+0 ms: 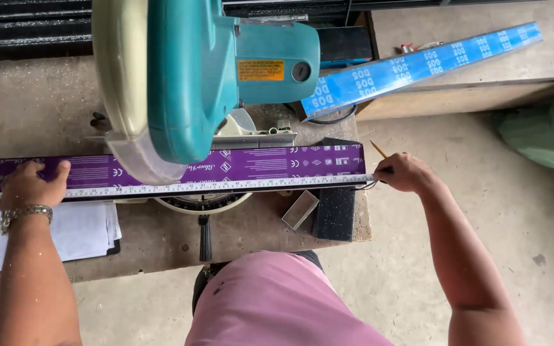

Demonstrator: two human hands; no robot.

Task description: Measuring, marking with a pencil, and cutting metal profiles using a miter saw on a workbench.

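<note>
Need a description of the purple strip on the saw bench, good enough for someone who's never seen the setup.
Start at the big teal mitre saw on the workbench. Directly below its blade guard a long, flat purple strip lies across the saw bed, with a tape measure stretched along its near edge between the left hand and right hand. The similar strip behind is blue and angled.

Glossy purple strip (258,163); rough dusty bench (40,102).

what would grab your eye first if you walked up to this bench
The big teal mitre saw at top centre, hanging over a long purple-wrapped strip that lies across the bench. A tape measure runs along the strip's near edge: the left hand presses it down, and the right hand holds a pencil at the strip's end.
</note>
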